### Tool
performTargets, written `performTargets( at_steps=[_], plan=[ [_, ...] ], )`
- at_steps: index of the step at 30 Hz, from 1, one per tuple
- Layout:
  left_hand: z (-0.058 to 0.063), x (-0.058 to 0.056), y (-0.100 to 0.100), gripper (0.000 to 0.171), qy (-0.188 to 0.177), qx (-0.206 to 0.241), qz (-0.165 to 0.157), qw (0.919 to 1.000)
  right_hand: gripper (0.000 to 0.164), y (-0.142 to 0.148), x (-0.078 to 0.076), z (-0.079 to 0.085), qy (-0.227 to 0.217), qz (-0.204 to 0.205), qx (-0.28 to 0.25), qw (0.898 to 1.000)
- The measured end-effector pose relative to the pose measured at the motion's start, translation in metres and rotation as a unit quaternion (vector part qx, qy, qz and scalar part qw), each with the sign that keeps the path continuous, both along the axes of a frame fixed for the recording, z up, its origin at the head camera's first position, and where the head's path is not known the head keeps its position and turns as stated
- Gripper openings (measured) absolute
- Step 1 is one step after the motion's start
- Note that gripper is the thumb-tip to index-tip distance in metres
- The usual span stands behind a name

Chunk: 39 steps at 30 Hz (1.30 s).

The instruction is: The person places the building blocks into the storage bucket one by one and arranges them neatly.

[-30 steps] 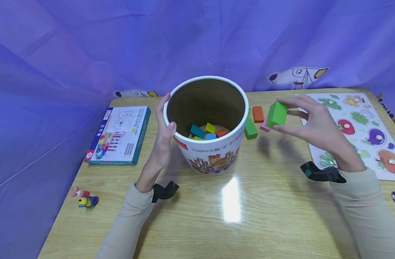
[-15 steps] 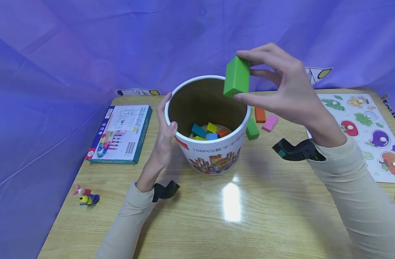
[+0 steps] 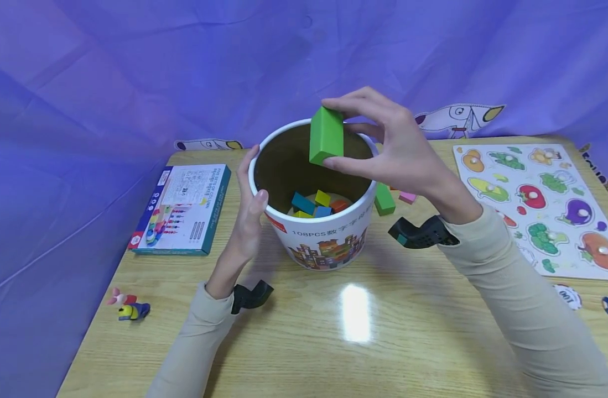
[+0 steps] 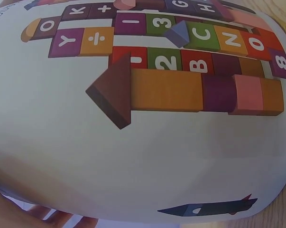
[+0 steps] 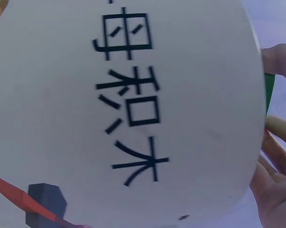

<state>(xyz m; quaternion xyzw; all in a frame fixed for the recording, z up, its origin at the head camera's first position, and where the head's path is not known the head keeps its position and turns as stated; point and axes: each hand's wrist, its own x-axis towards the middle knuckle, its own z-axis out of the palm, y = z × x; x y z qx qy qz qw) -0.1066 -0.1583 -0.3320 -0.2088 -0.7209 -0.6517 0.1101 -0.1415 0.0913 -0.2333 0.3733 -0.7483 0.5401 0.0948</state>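
Observation:
A tall white bucket (image 3: 328, 237) with printed pictures of blocks stands upright on the table. My left hand (image 3: 246, 221) holds its left side, thumb and fingers spread around the outer wall near the rim. With thumb and fingers, my right hand (image 3: 395, 146) pinches a green block (image 3: 326, 136) upright over the bucket's mouth. In the right wrist view only a sliver of the green block (image 5: 270, 92) shows past the bucket wall. Several coloured blocks lie on the bucket's bottom, among them a teal block (image 3: 303, 203) and a yellow block (image 3: 322, 198).
Right of the bucket lie another green block (image 3: 384, 200) and a partly hidden pink block (image 3: 408, 197). A vegetable puzzle board (image 3: 513, 174) and poker chips (image 3: 567, 296) are farther right. At left are a flat box (image 3: 181, 207) and small figurines (image 3: 129, 307).
My right hand has carried the green block leftward from beside the bucket, up and over the rim, then slightly down above the mouth. My left hand has stayed on the bucket.

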Motion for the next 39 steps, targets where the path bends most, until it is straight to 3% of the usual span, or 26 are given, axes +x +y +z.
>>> performTargets(
  at_steps=[13,28,33,39],
  plan=[
    [0.001,-0.001,0.002,0.084,0.009,0.009,-0.004,0.9999,0.06,-0.005,-0.002,-0.005,-0.026,0.046,-0.042,0.998],
    [0.002,0.0,0.004,0.09,0.009,-0.01,0.008,0.9999,0.054,0.009,-0.004,-0.004,0.008,0.088,-0.032,0.996],
    [0.001,-0.001,0.005,0.091,0.011,0.004,-0.002,0.9999,0.054,0.026,-0.005,-0.003,0.0,0.087,-0.064,0.994],
    [0.0,-0.001,0.005,0.089,0.011,0.008,-0.004,0.9999,0.05,0.054,-0.003,-0.006,-0.065,0.063,-0.145,0.985]
  ],
)
